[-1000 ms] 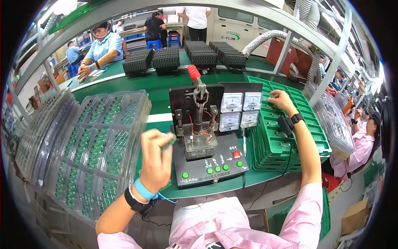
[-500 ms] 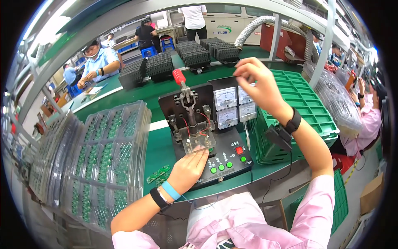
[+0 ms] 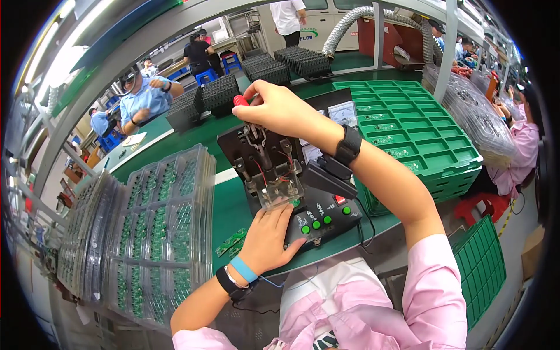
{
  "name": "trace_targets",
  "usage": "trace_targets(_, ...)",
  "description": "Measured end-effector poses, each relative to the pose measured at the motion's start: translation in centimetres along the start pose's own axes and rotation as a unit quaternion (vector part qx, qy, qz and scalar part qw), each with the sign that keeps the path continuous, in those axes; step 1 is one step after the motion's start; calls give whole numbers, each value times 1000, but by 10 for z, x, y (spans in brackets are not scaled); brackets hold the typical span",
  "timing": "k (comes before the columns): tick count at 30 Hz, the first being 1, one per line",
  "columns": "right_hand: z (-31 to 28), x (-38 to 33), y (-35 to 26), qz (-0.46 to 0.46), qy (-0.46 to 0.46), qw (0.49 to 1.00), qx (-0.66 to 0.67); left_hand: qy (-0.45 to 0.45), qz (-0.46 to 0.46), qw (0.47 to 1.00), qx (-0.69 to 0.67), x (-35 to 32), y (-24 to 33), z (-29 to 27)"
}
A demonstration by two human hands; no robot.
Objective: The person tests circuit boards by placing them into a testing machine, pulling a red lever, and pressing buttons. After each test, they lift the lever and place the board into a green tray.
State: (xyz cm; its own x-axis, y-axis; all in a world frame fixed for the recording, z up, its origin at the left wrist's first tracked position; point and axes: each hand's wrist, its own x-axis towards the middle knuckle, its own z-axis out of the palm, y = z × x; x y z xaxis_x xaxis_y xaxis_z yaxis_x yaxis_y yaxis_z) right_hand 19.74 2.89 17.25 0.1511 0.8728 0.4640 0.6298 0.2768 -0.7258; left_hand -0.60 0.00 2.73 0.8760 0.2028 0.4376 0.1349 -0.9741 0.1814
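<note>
- Head view: right hand [image 3: 280, 108], raised from the green trays since a second ago, has its grip clamped on the red-knobbed black lever [image 3: 240, 101].
- Left hand [image 3: 269, 236], fingers together, now presses at the clear fixture [image 3: 279, 188] on the black test jig [image 3: 303, 204]; pressing cycle probably beginning.

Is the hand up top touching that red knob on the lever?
Touching. The head view shows the right hand with its fingers curled around the red knob on top of the black test fixture.

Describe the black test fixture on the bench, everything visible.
The black test fixture sits on the green bench, a sloped box with green buttons and one red button in front, dial meters behind. A clear block with red wires stands at its middle. The right hand grips its red-knobbed lever; the left hand rests at its front.
</note>
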Motion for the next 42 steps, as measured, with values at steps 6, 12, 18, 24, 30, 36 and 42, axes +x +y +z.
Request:
trace_targets(6,-1,-3,-3,12,0,999,32,-34,-30,999,7,0,3,-3)
trace_targets(12,9,-20,-9,-121,131,975,136,38,-11,994,98,-6,28,-10)
trace_targets(18,39,-153,22,-326,126,937,-22,85,27,995,42,-6,19,-49)
trace_targets(24,43,-228,64,-133,1,978,-163,94,64,993,2,1,-36,-57)
trace_targets(30,42,-255,81,-197,82,946,-243,-29,-2,998,-47,3,-41,-50)
trace_targets(36,52,-263,95,-166,34,934,-316,-50,38,997,-39,1,-51,-42)
trace_targets(42,53,-259,100,-177,50,933,-310,-56,-2,998,-5,-1,-50,-32)
